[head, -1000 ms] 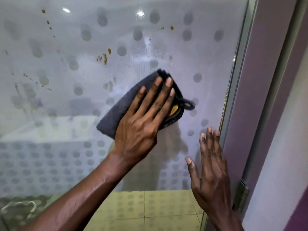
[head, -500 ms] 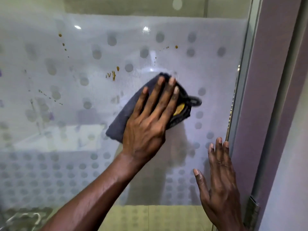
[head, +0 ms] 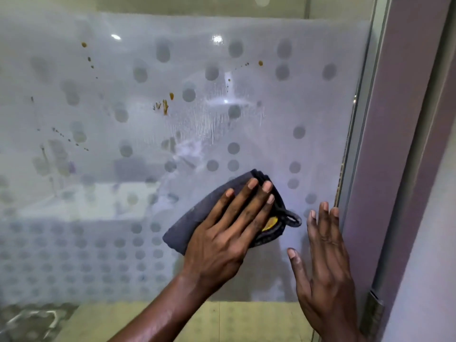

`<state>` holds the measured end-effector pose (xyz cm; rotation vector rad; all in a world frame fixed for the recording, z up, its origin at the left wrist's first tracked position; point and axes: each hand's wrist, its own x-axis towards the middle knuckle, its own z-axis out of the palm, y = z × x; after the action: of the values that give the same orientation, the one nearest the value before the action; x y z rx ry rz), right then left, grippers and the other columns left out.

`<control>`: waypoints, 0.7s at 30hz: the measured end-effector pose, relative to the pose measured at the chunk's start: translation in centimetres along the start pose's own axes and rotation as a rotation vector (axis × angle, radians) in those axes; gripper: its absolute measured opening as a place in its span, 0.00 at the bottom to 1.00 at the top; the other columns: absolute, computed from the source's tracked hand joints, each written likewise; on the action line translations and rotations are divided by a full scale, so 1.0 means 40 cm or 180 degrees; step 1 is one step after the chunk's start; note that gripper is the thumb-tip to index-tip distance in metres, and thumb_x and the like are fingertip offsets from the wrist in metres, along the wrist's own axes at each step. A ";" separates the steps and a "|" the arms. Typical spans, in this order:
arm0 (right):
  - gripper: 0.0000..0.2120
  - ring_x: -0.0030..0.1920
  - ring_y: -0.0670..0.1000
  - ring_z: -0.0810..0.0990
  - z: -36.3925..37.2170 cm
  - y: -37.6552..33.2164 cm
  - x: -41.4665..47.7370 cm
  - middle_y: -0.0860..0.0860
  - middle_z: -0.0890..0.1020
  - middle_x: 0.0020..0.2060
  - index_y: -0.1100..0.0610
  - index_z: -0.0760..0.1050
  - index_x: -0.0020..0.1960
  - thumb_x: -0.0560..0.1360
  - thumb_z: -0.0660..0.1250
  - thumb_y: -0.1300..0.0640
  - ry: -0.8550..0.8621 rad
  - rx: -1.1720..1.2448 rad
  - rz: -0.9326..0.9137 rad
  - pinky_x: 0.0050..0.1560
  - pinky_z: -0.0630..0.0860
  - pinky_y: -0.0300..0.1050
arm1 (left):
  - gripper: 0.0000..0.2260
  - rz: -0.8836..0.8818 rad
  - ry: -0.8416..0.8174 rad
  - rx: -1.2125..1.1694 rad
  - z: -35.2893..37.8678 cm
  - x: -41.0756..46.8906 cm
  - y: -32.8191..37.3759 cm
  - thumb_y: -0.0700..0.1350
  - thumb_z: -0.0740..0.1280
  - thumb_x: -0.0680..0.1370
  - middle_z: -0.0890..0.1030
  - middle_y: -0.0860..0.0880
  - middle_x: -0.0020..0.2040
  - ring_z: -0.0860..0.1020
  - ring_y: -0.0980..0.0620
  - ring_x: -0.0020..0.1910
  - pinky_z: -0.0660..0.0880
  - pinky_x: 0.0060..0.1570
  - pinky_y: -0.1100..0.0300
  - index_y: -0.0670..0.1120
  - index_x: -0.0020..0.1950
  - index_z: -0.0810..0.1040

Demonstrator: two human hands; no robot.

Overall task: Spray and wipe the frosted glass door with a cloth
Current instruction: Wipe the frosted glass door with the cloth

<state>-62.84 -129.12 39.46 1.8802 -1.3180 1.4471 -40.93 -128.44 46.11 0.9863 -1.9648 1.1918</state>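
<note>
Head: cloth (head: 197, 225) under left hand (head: 227, 233).

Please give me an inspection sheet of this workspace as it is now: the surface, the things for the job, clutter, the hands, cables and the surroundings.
Surface: frosted glass door with grey dot pattern; brown-yellow spots remain at upper left and top; wet streaks above the cloth.
Job's things: dark grey cloth, folded, with hanging loop and yellow label, pressed flat on the glass. Spray bottle: nothing seen.
Clutter: nothing seen.
Hands: left hand flat on the cloth, fingers spread; right hand open, empty, fingertips against the glass near the door edge.
Cables: nothing seen.
Surroundings: metal door frame and hinge at right, purple wall beyond; yellowish tiled floor below.
</note>
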 end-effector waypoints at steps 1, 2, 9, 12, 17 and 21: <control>0.36 0.88 0.60 0.55 0.000 0.003 -0.001 0.56 0.57 0.88 0.61 0.59 0.86 0.82 0.67 0.54 0.0003 -0.0014 -0.0022 0.83 0.64 0.62 | 0.31 -0.0006 0.0067 0.0046 -0.010 0.032 -0.014 0.33 0.39 0.86 0.64 0.44 0.89 0.61 0.42 0.89 0.62 0.88 0.43 0.41 0.87 0.65; 0.36 0.88 0.60 0.55 0.001 0.005 0.001 0.56 0.57 0.88 0.62 0.59 0.86 0.82 0.66 0.54 0.0011 -0.0005 -0.0050 0.84 0.63 0.62 | 0.32 -0.0036 0.0159 0.0093 -0.023 0.071 -0.031 0.31 0.39 0.85 0.63 0.44 0.89 0.60 0.42 0.89 0.60 0.88 0.43 0.41 0.88 0.64; 0.37 0.88 0.61 0.55 0.002 -0.004 0.004 0.57 0.58 0.88 0.62 0.60 0.85 0.81 0.68 0.55 0.0061 0.0104 0.0018 0.84 0.62 0.60 | 0.39 -0.0300 0.0670 0.0148 -0.123 0.374 -0.161 0.28 0.58 0.76 0.59 0.42 0.90 0.56 0.39 0.90 0.54 0.90 0.40 0.40 0.89 0.58; 0.37 0.88 0.61 0.55 0.003 -0.004 0.004 0.57 0.58 0.88 0.63 0.60 0.85 0.81 0.68 0.54 0.0073 0.0085 0.0029 0.83 0.63 0.61 | 0.38 -0.0263 0.0599 0.0188 -0.127 0.388 -0.161 0.29 0.56 0.78 0.57 0.42 0.91 0.54 0.40 0.91 0.53 0.90 0.42 0.40 0.90 0.56; 0.37 0.88 0.61 0.54 0.001 -0.008 0.008 0.57 0.57 0.88 0.62 0.59 0.86 0.82 0.67 0.53 0.0044 -0.0010 -0.0042 0.83 0.64 0.64 | 0.38 -0.0256 0.0322 0.0255 -0.053 0.179 -0.064 0.27 0.53 0.78 0.56 0.42 0.91 0.53 0.40 0.91 0.55 0.90 0.41 0.40 0.90 0.56; 0.37 0.88 0.62 0.53 -0.003 -0.015 0.032 0.58 0.56 0.88 0.63 0.56 0.86 0.83 0.67 0.53 -0.0031 -0.0041 -0.0142 0.85 0.61 0.63 | 0.36 -0.0234 0.0129 0.0267 -0.029 0.071 -0.032 0.27 0.43 0.80 0.58 0.43 0.90 0.56 0.41 0.90 0.59 0.89 0.41 0.41 0.89 0.58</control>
<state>-62.39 -129.29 40.78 1.8986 -1.2786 1.4060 -41.20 -128.54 49.43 1.0594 -1.8444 1.2521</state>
